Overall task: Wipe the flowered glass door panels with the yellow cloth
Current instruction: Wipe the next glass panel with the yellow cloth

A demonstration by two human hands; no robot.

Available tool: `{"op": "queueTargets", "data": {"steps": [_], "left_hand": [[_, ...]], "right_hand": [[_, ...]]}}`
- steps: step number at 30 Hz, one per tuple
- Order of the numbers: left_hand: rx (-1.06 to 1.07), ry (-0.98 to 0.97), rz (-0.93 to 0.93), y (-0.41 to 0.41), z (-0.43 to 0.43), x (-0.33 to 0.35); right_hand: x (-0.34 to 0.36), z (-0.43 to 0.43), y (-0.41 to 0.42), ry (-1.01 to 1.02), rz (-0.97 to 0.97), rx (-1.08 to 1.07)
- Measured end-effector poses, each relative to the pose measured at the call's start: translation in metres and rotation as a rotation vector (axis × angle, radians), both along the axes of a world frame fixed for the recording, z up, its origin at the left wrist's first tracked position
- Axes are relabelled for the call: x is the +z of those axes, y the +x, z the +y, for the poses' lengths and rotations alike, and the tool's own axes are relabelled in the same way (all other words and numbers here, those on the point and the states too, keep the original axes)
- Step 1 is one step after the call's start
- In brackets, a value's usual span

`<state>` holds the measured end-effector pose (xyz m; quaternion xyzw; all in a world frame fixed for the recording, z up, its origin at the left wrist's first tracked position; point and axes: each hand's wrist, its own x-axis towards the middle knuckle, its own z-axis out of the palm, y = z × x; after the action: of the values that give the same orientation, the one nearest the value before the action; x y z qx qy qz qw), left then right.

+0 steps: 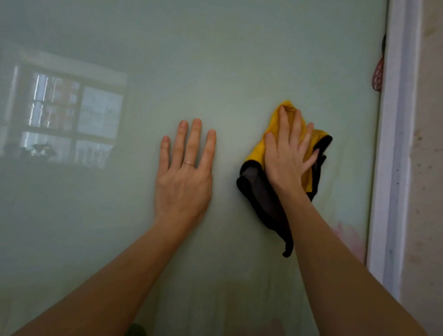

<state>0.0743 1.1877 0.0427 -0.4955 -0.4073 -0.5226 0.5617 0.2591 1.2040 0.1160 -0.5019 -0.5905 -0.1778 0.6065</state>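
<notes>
Glossy pale-green glass (228, 57) under crumpled yellow cloth (271, 135).

A pale green, glossy glass door panel (173, 50) fills the view, standing upright against a white frame at its right edge, with faint pink flower prints showing low on its right side and a window reflected on its left. A crumpled yellow cloth with a dark grey-black border (312, 145) lies pressed flat against the panel's right half, its yellow part uppermost and a dark corner trailing down and to the right.
</notes>
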Motion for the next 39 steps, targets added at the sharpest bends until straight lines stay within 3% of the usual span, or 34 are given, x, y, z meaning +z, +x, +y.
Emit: {"op": "queueTargets", "data": {"steps": [4, 9, 11, 16, 19, 25, 33, 39], "left_hand": [[0.005, -0.01, -0.013, 0.0, 0.0, 0.001], [-0.019, -0.032, -0.019, -0.002, -0.004, -0.001], [-0.015, -0.027, -0.006, 0.0, -0.003, -0.003], [-0.033, -0.002, 0.029, 0.006, 0.001, 0.004], [-0.054, -0.028, 0.131, 0.032, 0.008, 0.003], [-0.06, -0.087, 0.13, 0.082, 0.021, 0.017], [-0.076, -0.062, 0.008, 0.115, 0.038, 0.008], [-0.046, -0.052, 0.023, 0.116, 0.04, 0.008]], "right_hand": [[-0.069, 0.011, -0.011, 0.1, 0.09, -0.137], [-0.151, 0.002, -0.035, 0.295, -0.353, -0.108], [-0.152, 0.006, -0.017, 0.315, -0.416, -0.102], [-0.12, 0.025, 0.012, 0.147, -0.071, -0.21], [-0.12, 0.027, 0.019, 0.163, -0.09, -0.22], [-0.122, 0.035, 0.015, 0.244, -0.075, -0.224], [-0.1, 0.051, 0.048, 0.341, -0.183, -0.23], [-0.081, 0.054, 0.059, 0.407, -0.023, -0.22]]}}
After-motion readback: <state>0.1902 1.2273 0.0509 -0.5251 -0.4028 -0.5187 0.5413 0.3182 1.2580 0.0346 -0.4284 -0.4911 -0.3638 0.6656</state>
